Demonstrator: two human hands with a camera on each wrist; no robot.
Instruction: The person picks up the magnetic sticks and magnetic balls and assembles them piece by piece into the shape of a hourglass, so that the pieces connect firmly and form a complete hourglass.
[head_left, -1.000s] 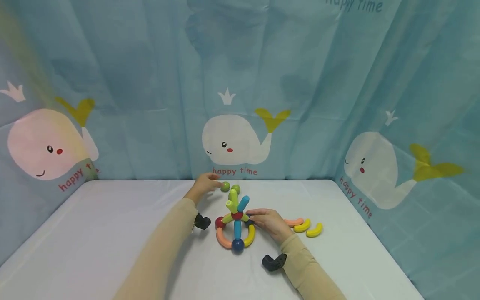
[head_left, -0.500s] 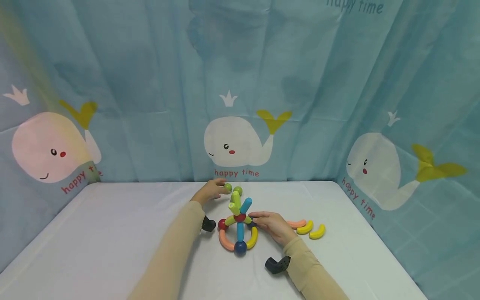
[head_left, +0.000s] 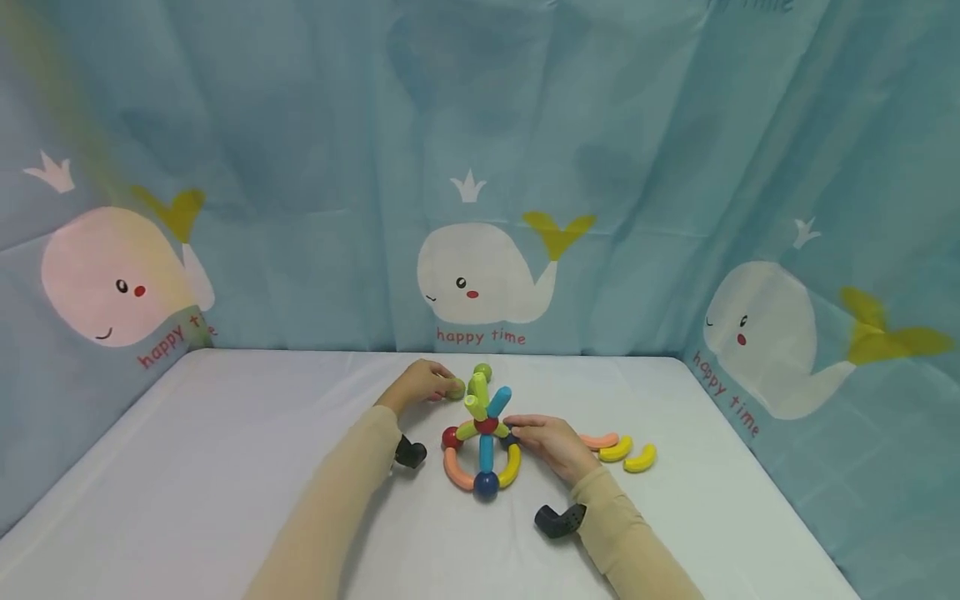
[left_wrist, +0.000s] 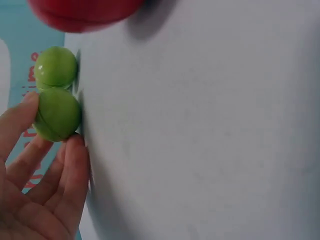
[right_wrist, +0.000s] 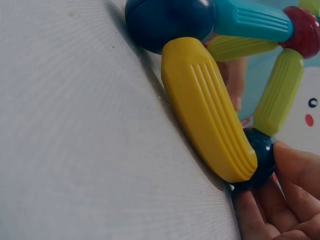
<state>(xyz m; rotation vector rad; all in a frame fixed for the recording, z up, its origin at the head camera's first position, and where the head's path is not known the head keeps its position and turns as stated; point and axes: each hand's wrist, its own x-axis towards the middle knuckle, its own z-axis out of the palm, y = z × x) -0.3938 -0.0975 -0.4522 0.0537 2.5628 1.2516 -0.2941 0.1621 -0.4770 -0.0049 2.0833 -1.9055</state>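
Observation:
My left hand (head_left: pixel 424 382) pinches a green ball (left_wrist: pixel 57 115) between thumb and fingers, low over the table behind the built figure. Another green ball (left_wrist: pixel 56 67) lies just past it. The figure, made of coloured rods and balls, stands mid-table: a red centre ball (head_left: pixel 487 424), upright light-green and blue rods, a curved yellow rod (right_wrist: pixel 207 110) and a curved salmon rod (head_left: pixel 457 470) at its base. With thumb and fingers my right hand (head_left: pixel 553 446) holds the dark blue ball (right_wrist: pixel 262 155) at the figure's right side, beyond the yellow rod.
On the white table (head_left: pixel 247 467), right of my right hand, lie a salmon curved rod (head_left: pixel 600 441) and two yellow curved rods (head_left: pixel 640 458). A front dark blue ball (head_left: pixel 486 485) and a left red ball (head_left: pixel 452 437) belong to the figure. A blue whale-print curtain (head_left: pixel 322 275) hangs behind.
My left hand has reached the green ball, taken it between thumb and fingers, and drawn it toward me from the back of the table. My right hand keeps its hold; the view has shifted slightly.

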